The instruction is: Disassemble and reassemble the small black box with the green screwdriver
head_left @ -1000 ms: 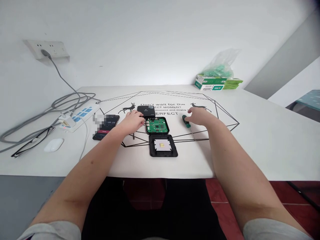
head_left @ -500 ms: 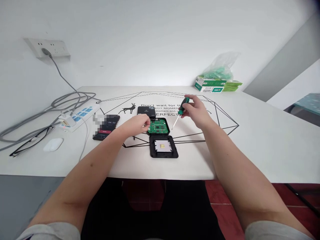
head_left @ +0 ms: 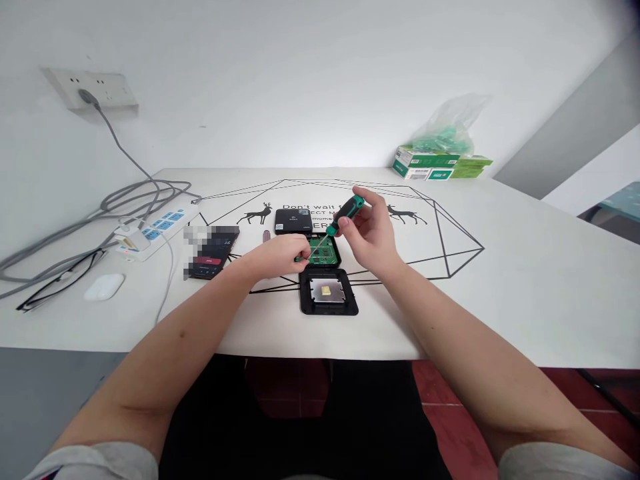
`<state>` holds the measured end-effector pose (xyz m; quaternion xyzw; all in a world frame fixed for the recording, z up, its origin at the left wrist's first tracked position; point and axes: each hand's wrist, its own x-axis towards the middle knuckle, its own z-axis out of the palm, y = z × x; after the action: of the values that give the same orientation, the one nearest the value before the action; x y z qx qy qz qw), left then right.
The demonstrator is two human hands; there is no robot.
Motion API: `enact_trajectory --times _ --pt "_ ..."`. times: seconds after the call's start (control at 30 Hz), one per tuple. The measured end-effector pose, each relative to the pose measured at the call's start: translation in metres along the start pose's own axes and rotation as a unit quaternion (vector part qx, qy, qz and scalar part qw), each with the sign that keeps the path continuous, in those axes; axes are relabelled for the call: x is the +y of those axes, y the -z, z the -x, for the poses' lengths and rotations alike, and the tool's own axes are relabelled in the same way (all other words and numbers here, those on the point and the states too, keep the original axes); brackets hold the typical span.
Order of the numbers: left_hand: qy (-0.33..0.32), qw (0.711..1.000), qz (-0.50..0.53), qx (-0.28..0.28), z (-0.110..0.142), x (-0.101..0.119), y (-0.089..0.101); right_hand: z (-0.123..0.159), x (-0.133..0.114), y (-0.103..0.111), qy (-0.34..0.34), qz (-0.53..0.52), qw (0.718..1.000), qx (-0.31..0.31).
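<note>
My right hand (head_left: 373,233) grips the green-and-black handle of a screwdriver (head_left: 346,215), its shaft slanting down to the left. The tip meets the pinched fingertips of my left hand (head_left: 284,255) over the left front corner of a green circuit board (head_left: 327,248) in a black case. My left fingers are closed, and whatever is between them is too small or hidden to make out. In front of the case lies a black cover (head_left: 306,305) with a metal plate and a pale yellow pad (head_left: 326,291). A flat black box (head_left: 290,221) sits behind the board.
On the left are a phone (head_left: 215,252), a power strip (head_left: 173,223) with coiled grey cable (head_left: 127,193), glasses (head_left: 57,283) and a white earphone case (head_left: 104,287). Green-and-white boxes (head_left: 425,160) with a plastic bag (head_left: 445,130) stand at the back right.
My right hand has picked the screwdriver up from the table and brought it left, its tip down to the board. My left hand has moved from beside the case onto the board's corner.
</note>
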<state>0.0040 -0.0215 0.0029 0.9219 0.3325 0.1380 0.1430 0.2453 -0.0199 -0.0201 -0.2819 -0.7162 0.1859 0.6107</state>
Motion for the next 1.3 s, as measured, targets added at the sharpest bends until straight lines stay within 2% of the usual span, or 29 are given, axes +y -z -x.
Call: enact_trajectory --times 0.2,0.53,0.77,1.07,1.3 --pt "-0.001 1.000 0.014 -0.007 0.001 0.000 0.001 0.001 -0.003 0.004 0.019 0.061 0.998 -0.012" --pt "-0.002 0.999 0.050 -0.004 0.001 0.002 -0.001 0.004 -0.009 0.005 0.040 0.087 0.995 -0.041" --pt "0.004 0.998 0.053 -0.013 0.001 0.002 -0.001 0.004 -0.008 0.006 0.032 0.069 0.997 -0.021" --pt "-0.006 0.999 0.023 -0.035 0.002 0.006 -0.002 0.002 -0.017 0.008 0.019 0.072 0.995 -0.062" --pt "-0.039 0.998 0.039 -0.036 0.003 0.010 -0.005 0.000 -0.026 0.009 0.051 0.089 0.991 -0.085"
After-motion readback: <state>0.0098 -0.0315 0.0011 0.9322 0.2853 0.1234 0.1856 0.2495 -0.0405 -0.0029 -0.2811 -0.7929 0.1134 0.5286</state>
